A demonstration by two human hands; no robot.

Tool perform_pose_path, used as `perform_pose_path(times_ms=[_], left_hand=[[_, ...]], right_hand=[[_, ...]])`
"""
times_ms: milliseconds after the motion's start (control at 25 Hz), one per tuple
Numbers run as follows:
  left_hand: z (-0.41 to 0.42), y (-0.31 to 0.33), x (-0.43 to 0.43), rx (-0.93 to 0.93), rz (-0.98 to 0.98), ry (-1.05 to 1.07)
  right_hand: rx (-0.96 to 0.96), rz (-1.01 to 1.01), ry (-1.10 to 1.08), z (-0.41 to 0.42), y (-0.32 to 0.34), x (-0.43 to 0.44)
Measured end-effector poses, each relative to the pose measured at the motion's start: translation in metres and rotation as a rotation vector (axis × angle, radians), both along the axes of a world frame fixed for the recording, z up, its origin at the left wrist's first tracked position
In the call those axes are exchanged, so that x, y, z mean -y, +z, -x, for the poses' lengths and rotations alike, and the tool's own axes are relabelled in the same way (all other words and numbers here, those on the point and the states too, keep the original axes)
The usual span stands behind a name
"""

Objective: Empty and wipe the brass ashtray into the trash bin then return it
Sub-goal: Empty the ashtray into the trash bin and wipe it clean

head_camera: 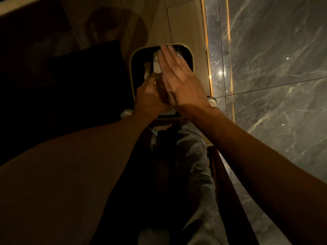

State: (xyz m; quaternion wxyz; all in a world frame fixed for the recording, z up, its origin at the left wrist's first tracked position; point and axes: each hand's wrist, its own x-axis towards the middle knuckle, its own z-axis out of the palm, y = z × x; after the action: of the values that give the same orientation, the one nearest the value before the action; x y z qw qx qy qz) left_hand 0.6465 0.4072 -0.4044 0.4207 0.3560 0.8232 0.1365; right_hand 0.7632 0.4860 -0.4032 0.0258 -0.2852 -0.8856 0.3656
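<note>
We are looking straight down in dim light at a trash bin (pixel 192 64) with a pale, rounded-square rim and a dark inside, standing on beige floor tiles (pixel 185 25) just beside a grey marble wall (pixel 274 68) edged with a thin gold strip (pixel 206 50). Both of our bare arms reach out over the mouth of the bin. Our left hand (pixel 150 96) is curled closed around something small and brownish held above the near half of the opening; we take this to be the brass ashtray (pixel 160 85), though only a blurred sliver of it shows between the two hands, and we cannot tell which way it is tilted. Our right hand (pixel 178 76) is flat and open, fingers straight and together, pressed side-on against that object with its fingertips reaching toward the far rim of the bin; it grips nothing that we can see. Inside the bin, pale crumpled scraps (pixel 148 68) lie against the dark liner. To the left of the bin sits a large dark block (pixel 85 76), too shadowed to identify. Below the hands, our grey trousers (pixel 191 156) run down toward the bottom of the view.
</note>
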Motion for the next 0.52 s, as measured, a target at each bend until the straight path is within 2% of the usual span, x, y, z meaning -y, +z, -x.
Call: perform_pose_path(times_ms=[120,160,200,280,320,400,520], left_hand=[[0.003,-0.002,0.005,0.026,0.06,-0.014],[0.004,-0.001,0.008,0.034,0.073,-0.02],[0.006,-0.001,0.01,0.031,0.075,-0.021],[0.006,-0.001,0.01,0.026,0.07,0.01],[0.004,0.0,0.008,0.028,0.055,0.041],[0.0,0.002,0.001,0.016,0.026,0.075],[-0.001,0.004,-0.007,0.008,0.053,0.052]], right_hand=[[0.337,0.234,0.303,-0.007,-0.014,-0.001],[0.34,0.224,0.333,-0.005,-0.013,-0.005],[0.261,0.169,0.305,-0.001,-0.008,-0.007],[0.001,0.037,0.084,0.01,0.012,-0.008],[-0.07,0.013,-0.017,0.013,0.018,-0.007],[-0.105,-0.005,-0.094,0.01,0.019,0.001],[-0.086,-0.034,-0.076,0.004,0.012,0.008]])
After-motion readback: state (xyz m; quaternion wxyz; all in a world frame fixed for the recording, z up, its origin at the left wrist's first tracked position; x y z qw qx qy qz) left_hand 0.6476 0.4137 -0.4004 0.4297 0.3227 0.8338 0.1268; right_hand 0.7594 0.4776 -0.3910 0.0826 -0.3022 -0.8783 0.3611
